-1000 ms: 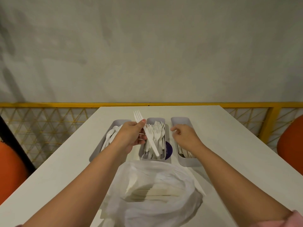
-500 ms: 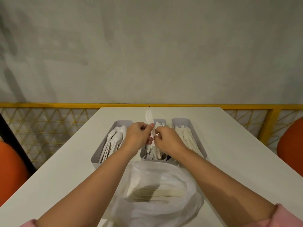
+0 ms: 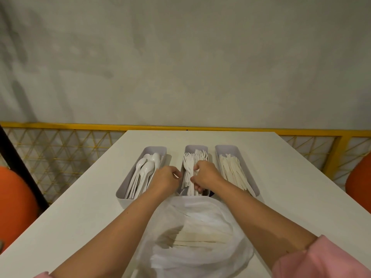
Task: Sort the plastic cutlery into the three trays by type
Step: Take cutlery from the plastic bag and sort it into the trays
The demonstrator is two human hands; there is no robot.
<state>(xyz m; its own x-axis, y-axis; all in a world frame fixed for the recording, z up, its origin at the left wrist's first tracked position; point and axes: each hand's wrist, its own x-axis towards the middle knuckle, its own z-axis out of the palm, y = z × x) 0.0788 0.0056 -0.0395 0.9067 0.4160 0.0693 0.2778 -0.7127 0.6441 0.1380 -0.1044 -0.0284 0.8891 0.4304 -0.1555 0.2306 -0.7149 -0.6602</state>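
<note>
While my right grip (image 3: 204, 175) clasps forks (image 3: 188, 167) in the middle tray (image 3: 195, 147), left grip (image 3: 165, 178) curled beside it, contents unclear, I judge fork-stowing underway; next needs release, then the bag (image 3: 200, 257).

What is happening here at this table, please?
A person sorts plastic cutlery on a white table. The right hand grips white plastic forks inside the grey rectangular middle tray. The left hand is curled beside it; whether it holds anything cannot be told. White plastic spoons lie in the left tray, cream plastic knives in the right tray. A translucent white plastic bag near the person holds more cutlery.
</note>
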